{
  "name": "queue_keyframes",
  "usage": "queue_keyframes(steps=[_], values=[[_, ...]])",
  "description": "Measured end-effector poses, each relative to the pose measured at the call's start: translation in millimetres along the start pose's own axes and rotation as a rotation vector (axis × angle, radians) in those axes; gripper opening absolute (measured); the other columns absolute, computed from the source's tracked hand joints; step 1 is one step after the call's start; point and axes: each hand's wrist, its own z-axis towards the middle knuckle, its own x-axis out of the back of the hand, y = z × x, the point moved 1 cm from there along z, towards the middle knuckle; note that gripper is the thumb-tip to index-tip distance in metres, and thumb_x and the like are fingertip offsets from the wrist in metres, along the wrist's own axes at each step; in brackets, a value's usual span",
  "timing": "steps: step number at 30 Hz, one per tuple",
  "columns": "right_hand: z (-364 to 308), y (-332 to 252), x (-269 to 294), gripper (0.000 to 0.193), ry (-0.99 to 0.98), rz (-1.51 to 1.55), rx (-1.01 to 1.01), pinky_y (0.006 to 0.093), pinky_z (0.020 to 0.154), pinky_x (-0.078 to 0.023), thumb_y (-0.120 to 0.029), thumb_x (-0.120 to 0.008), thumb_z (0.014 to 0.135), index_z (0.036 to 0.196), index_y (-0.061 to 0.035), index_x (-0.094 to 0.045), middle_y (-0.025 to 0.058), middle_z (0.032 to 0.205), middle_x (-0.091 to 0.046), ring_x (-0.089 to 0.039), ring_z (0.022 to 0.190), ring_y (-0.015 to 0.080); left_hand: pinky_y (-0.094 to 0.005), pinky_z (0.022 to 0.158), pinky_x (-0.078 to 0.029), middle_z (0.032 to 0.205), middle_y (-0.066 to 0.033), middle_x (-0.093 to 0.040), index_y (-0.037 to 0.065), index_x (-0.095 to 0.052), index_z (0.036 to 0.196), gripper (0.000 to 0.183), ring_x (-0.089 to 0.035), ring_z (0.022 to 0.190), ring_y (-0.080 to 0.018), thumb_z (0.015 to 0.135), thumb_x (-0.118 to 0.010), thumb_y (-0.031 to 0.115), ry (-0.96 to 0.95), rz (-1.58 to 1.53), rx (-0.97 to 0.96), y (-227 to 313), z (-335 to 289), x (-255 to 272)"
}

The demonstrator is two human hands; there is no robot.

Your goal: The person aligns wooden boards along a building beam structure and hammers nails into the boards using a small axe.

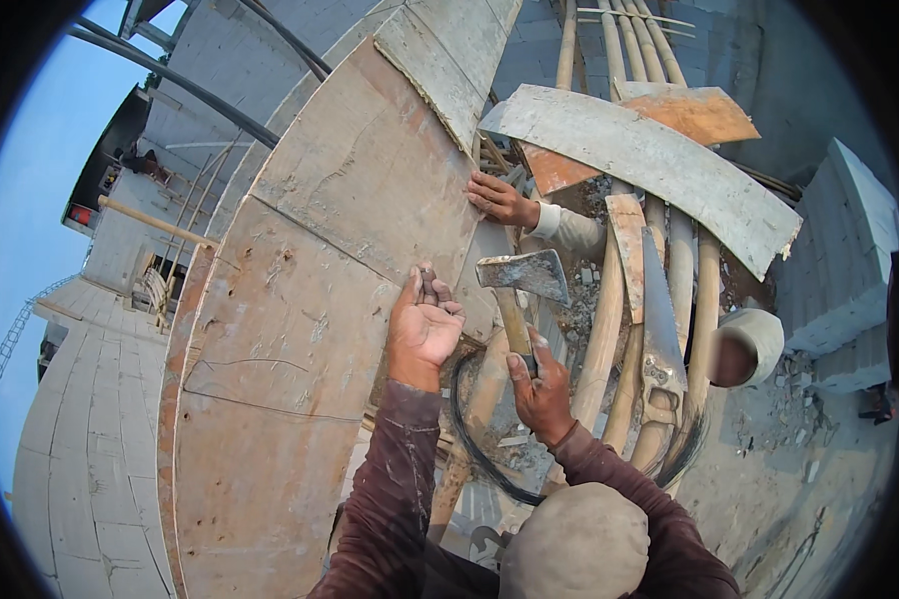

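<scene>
My left hand (425, 321) rests against the edge of a large curved plywood panel (300, 299), fingers pinched on a small dark nail (428, 288) at the panel's rim. My right hand (539, 389) grips the wooden handle of a hammer (522, 275) whose grey metal head is raised just right of the nail. Another person's hand (499, 198) in a pale sleeve presses on the same panel farther up.
A hand saw (661, 329) lies on bamboo poles (604, 339) to the right. Curved board offcuts (659, 165) rest across the poles. A black cable (469, 429) loops below my hands. The other person's head in a pale cap (749, 344) shows at right. A concrete roof lies far below at left.
</scene>
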Motion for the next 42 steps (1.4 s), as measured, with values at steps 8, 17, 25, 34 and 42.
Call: queue_keyframes(steps=[8,17,25,34,42], values=[[12.5,-4.0,-9.2,0.051,0.178,0.27,0.198,0.041,0.083,-0.056,-0.023,-0.066,0.099,0.141,0.0013,-0.051,0.0273,0.115,-0.068,-0.07,0.098,0.0431,-0.0298,0.077,-0.04,0.107,0.0136,-0.067,0.02,-0.067,0.112,0.018,-0.057,0.089,-0.0068,0.098,-0.07,0.03,0.007,0.01,-0.004,-1.1,-1.0,-0.8],[22.8,-5.2,-10.2,0.051,0.06,0.071,0.191,0.0445,0.076,-0.057,-0.022,-0.068,0.096,0.142,-0.0057,-0.052,0.0234,0.108,-0.07,-0.068,0.091,0.0439,-0.0455,0.102,-0.044,0.11,0.0006,-0.069,0.014,-0.067,0.116,0.021,-0.061,0.106,-0.0182,0.101,-0.065,0.028,-0.09,-0.05,0.04,6.8,7.3,10.8],[23.0,-5.4,-14.9,0.051,-0.102,-0.147,0.098,0.0456,0.077,-0.057,-0.023,-0.068,0.097,0.142,-0.0033,-0.052,0.0256,0.109,-0.07,-0.07,0.094,0.0434,-0.0318,0.08,-0.043,0.102,0.0099,-0.07,0.019,-0.067,0.107,0.015,-0.06,0.091,-0.0074,0.097,-0.07,0.03,-0.033,0.009,-0.01,-3.8,3.9,3.1],[4.0,-4.5,-6.3,0.037,0.073,0.027,0.159,0.0437,0.064,-0.052,-0.021,-0.06,0.101,0.125,0.0062,-0.054,0.0197,0.08,-0.067,-0.067,0.071,0.0415,-0.0361,0.09,-0.047,0.122,-0.0038,-0.069,0.005,-0.063,0.124,0.032,-0.063,0.107,-0.0181,0.103,-0.06,0.028,-0.013,0.17,0.009,-0.9,-36.8,-12.6],[-19.1,24.1,-22.7,0.039,0.035,0.103,0.036,0.0413,0.065,-0.053,-0.019,-0.061,0.102,0.129,0.0074,-0.054,0.0203,0.083,-0.067,-0.069,0.074,0.0353,-0.0324,0.095,-0.049,0.113,-0.0118,-0.07,-0.002,-0.068,0.118,0.031,-0.066,0.104,-0.0184,0.104,-0.063,0.024,-0.319,1.463,-0.973,43.9,-183.5,-114.9]])
